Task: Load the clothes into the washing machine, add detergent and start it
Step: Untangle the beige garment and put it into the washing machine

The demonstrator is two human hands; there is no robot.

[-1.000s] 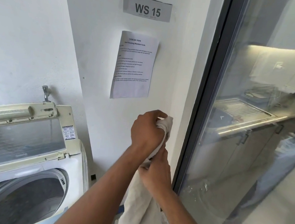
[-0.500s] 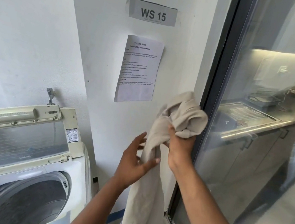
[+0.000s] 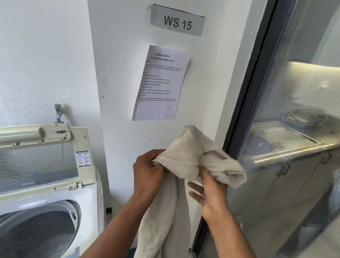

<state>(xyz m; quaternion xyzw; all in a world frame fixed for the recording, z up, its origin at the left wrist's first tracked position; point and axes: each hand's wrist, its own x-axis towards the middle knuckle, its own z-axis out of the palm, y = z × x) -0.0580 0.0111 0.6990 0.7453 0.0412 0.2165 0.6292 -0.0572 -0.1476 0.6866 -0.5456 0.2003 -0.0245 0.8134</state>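
- A beige, crumpled cotton-like cloth garment (image 3: 183,167) is being held up in front of the white wall, at about 5 o'clock in the head view, to the right of the washing machine and not inside it.
- Its long axis is running nearly vertical: the bunched top is sitting between the two hands, and the rest is hanging straight down as a long drape, leaving the frame at 6 o'clock.
- The bunched top is bulging toward 1 o'clock, with one fold flopping over to the right, in front of the dark door frame.
- The left hand (image 3: 148,174) is gripping the garment's upper left edge, its fingers curled tightly into the fabric.
- The right hand (image 3: 210,190) is pinching the bunched top from below, with thumb and upper fingers in the cloth; its lower fingers (image 3: 195,185) are sticking out loosely toward 9 o'clock, touching the hanging drape.
- The white top-loading washing machine (image 3: 83,199) is standing at 8 o'clock, its cream-framed transparent lid (image 3: 21,162) tilted up and back, and its dark round drum (image 3: 29,238) lying open.
- A metal tap (image 3: 58,113) is sticking out of the wall just above the lid.
- A printed white instruction sheet (image 3: 160,84) is hanging on the wall at 12 o'clock, with a grey "WS 15" label (image 3: 177,21) above it.
- A dark-framed glass sliding door (image 3: 252,96) is filling the 3 o'clock side, showing a steel kitchen sink counter (image 3: 287,141) behind it.
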